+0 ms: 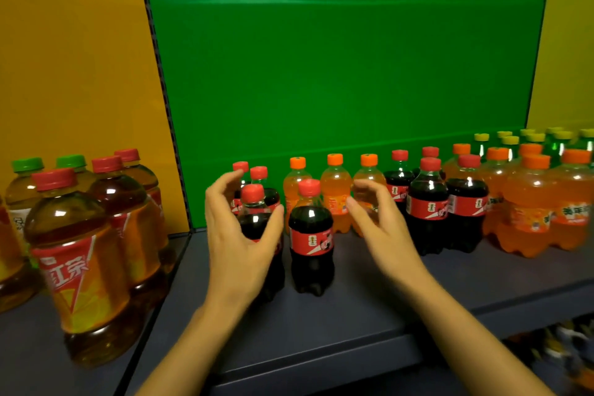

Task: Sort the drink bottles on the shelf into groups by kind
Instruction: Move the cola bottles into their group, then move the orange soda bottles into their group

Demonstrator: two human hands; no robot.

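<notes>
A: Well, starting with the left hand (pixel 238 235): cupped round a front cola bottle (pixel 254 222), thumb laid across its shoulder, fingertips raised near cap height. Cannot tell whether truly gripping or merely touching.

B: And the right hand (pixel 376 222)?

A: Loosely curled, holding nothing, hovering in front of a row of three orange soda bottles (pixel 336 190) at the back.

B: Between the two hands?

A: Seeing a second cola bottle (pixel 311 235), upright on the dark shelf (pixel 353 315), just beside the first and touching neither hand.

B: Anything behind the left hand?

A: Two more cola bottles (pixel 268 194), mostly hidden, with their red caps showing.

B: Further right?

A: Spotting a cluster of cola (pixel 427 206), next a bunch of orange soda (pixel 530 202), and finally green bottles with yellow caps (pixel 511 140) at the far end.

B: And off to the left?

A: Past an upright divider (pixel 160 90), finding large tea bottles (pixel 83 251) with red and green caps, standing before a yellow panel (pixel 64 58). Behind the sodas, just a green backboard (pixel 321 74).
</notes>
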